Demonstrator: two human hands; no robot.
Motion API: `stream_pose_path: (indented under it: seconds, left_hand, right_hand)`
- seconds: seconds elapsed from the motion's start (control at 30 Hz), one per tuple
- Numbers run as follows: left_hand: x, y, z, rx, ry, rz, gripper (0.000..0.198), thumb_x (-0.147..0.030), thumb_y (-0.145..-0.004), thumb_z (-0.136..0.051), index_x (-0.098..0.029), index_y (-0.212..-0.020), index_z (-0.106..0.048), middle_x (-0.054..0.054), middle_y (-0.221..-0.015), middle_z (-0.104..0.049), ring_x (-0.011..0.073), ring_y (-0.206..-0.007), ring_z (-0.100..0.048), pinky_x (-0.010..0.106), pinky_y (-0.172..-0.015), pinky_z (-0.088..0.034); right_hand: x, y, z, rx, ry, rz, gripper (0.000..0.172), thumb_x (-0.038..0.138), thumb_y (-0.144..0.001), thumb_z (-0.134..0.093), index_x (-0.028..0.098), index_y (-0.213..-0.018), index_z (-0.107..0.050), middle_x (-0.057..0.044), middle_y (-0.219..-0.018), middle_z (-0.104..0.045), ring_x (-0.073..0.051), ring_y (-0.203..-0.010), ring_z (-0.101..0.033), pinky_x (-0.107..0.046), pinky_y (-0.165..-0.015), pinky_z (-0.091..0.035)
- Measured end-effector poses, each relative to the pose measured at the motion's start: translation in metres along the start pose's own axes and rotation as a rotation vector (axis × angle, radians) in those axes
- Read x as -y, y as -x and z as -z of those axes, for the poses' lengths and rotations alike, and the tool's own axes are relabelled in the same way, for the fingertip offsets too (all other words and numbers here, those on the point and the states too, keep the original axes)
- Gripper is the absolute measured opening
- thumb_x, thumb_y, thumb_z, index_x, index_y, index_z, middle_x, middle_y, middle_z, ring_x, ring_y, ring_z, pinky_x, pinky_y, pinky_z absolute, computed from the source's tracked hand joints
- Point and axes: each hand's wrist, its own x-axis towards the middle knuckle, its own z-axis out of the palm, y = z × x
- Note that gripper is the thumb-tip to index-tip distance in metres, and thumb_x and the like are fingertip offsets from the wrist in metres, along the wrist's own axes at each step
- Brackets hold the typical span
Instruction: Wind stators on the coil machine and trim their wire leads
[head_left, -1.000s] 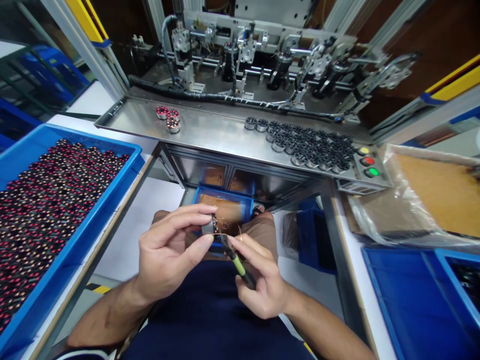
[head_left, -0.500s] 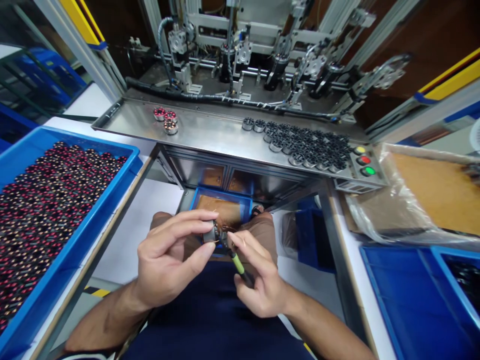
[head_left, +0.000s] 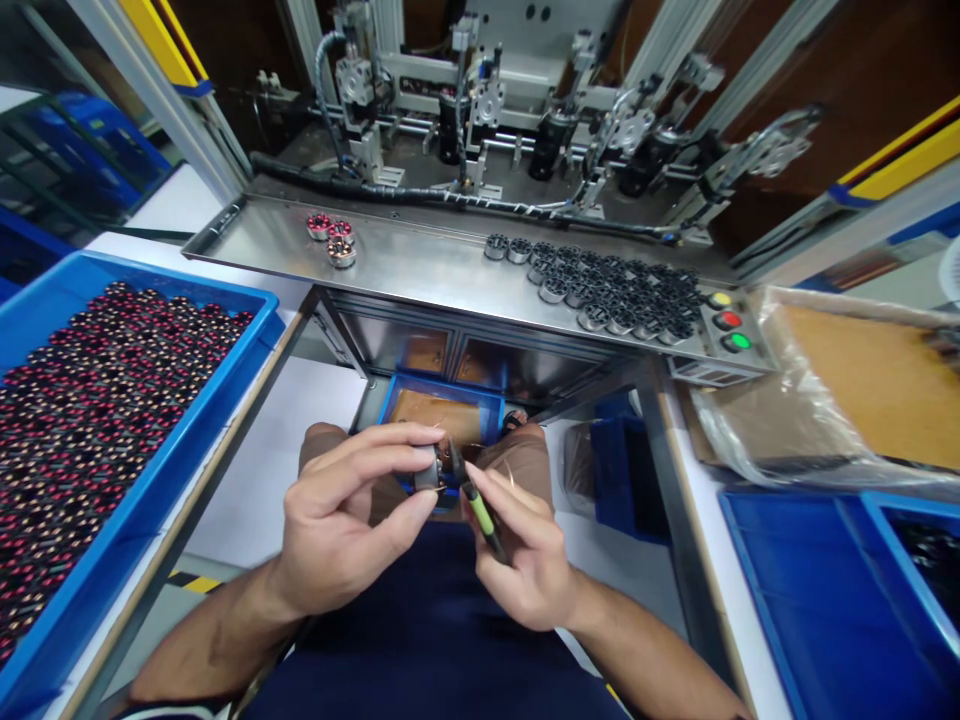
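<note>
My left hand (head_left: 356, 520) pinches a motor stator (head_left: 427, 470) between thumb and fingertips. It is a small grey ring, and its wound side faces right with thin copper wire ends sticking out. My right hand (head_left: 517, 545) is closed round wire cutters (head_left: 480, 508) with green and black handles. Their dark tip points up and left, just right of the stator and seemingly apart from it. A thin strand of copper wire shows by my right fingers. Both hands are above my lap.
A blue tray (head_left: 259, 318) full of wound stators is at left. On the steel ledge (head_left: 420, 262) lie a few red wound stators (head_left: 340, 250) and many black ones (head_left: 615, 285), near push buttons (head_left: 727, 320). Below is a blue bin (head_left: 491, 412). Machine fixtures (head_left: 555, 140) stand behind.
The cutters have drawn back from the stator and tipped more upright. My left hand has shifted slightly right with the stator. At the back, machine parts have moved.
</note>
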Motion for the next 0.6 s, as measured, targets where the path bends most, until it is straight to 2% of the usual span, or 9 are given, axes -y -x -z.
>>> stream_pose_path:
  seconds: [0.07,0.13,0.2,0.27,0.33,0.5,0.6]
  left_hand:
    - [0.002,0.0,0.001,0.014,0.038,-0.018,0.039,0.002,-0.075,-0.069,-0.019,-0.108,-0.068,0.009,-0.12,-0.067,0.0223,-0.113,-0.064,0.037,-0.097,-0.056]
    - [0.005,-0.001,0.003,0.041,0.029,-0.1,0.041,0.002,-0.073,-0.071,-0.019,-0.109,-0.068,0.01,-0.125,-0.063,0.0227,-0.111,-0.065,0.038,-0.094,-0.058]
    - [0.008,-0.002,0.005,0.035,-0.055,-0.215,0.055,0.004,-0.068,-0.075,-0.019,-0.117,-0.066,0.011,-0.129,-0.059,0.0227,-0.107,-0.067,0.038,-0.092,-0.06]
    - [0.011,-0.003,0.008,-0.018,-0.188,-0.309,0.07,0.004,-0.064,-0.079,-0.019,-0.127,-0.061,0.012,-0.129,-0.059,0.0235,-0.106,-0.067,0.039,-0.09,-0.061]
    - [0.012,-0.004,0.01,-0.059,-0.333,-0.367,0.075,0.0,-0.063,-0.081,-0.019,-0.131,-0.057,0.011,-0.124,-0.062,0.0237,-0.107,-0.066,0.038,-0.089,-0.061]
    - [0.012,-0.006,0.014,-0.053,-0.554,-0.43,0.06,-0.007,-0.067,-0.081,-0.021,-0.122,-0.063,0.008,-0.117,-0.067,0.0199,-0.102,-0.068,0.03,-0.085,-0.062]
    - [0.012,-0.006,0.016,-0.043,-0.619,-0.466,0.058,-0.006,-0.067,-0.081,-0.021,-0.121,-0.064,0.009,-0.12,-0.067,0.0207,-0.102,-0.07,0.029,-0.085,-0.063]
  right_hand:
    - [-0.001,0.002,0.001,-0.006,-0.029,-0.083,0.079,0.0,-0.07,-0.051,0.024,-0.145,-0.042,-0.005,-0.09,-0.059,-0.018,-0.079,-0.058,-0.032,-0.07,-0.053]
    - [-0.002,0.003,0.002,-0.003,-0.066,-0.153,0.078,0.0,-0.071,-0.053,0.026,-0.145,-0.042,-0.006,-0.096,-0.06,-0.018,-0.084,-0.061,-0.034,-0.077,-0.054]
    - [-0.002,0.004,0.005,0.005,-0.088,-0.198,0.077,0.001,-0.073,-0.053,0.028,-0.144,-0.043,-0.007,-0.101,-0.061,-0.018,-0.085,-0.062,-0.035,-0.08,-0.055]
    - [0.0,0.004,0.008,0.009,-0.092,-0.229,0.076,0.001,-0.074,-0.053,0.027,-0.144,-0.043,-0.007,-0.101,-0.061,-0.017,-0.084,-0.063,-0.035,-0.082,-0.055]
    - [0.004,0.006,0.012,0.019,-0.097,-0.25,0.075,0.001,-0.075,-0.053,0.026,-0.144,-0.043,-0.007,-0.099,-0.061,-0.016,-0.081,-0.062,-0.034,-0.08,-0.055]
    - [0.02,0.011,0.023,0.066,-0.168,-0.23,0.08,-0.001,-0.071,-0.051,0.027,-0.146,-0.04,-0.006,-0.098,-0.062,-0.014,-0.077,-0.061,-0.03,-0.073,-0.056]
    - [0.033,0.011,0.029,0.14,-0.251,-0.232,0.084,0.0,-0.07,-0.05,0.027,-0.148,-0.037,-0.007,-0.104,-0.063,-0.016,-0.086,-0.063,-0.033,-0.079,-0.057]
